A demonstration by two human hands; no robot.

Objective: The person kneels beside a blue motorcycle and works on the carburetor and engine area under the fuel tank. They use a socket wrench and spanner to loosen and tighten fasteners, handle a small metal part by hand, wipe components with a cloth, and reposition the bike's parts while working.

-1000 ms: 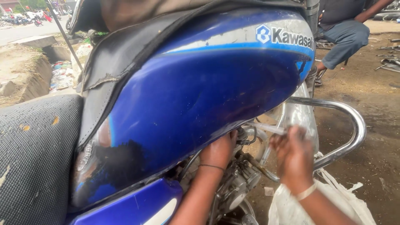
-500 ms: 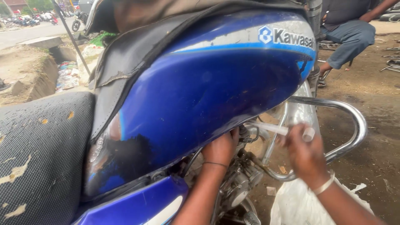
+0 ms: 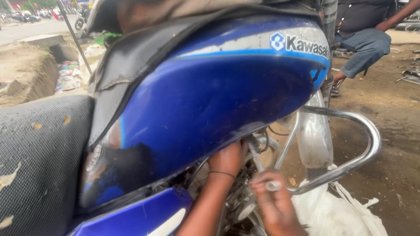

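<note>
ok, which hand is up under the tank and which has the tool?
The left hand reaches up under the blue fuel tank; the right hand, lower and nearer the chrome crash bar, grips a small metal tool.

The left hand (image 3: 227, 159) reaches up under the blue tank (image 3: 210, 100), its fingertips hidden behind the tank's lower edge. The right hand (image 3: 275, 203) is blurred and cut off by the bottom edge; the small pale tool (image 3: 273, 185) it pinches is too blurred to tell. The engine (image 3: 245, 205) is mostly hidden behind both arms. The seated person (image 3: 363, 39) is cut off at the top edge.
</note>
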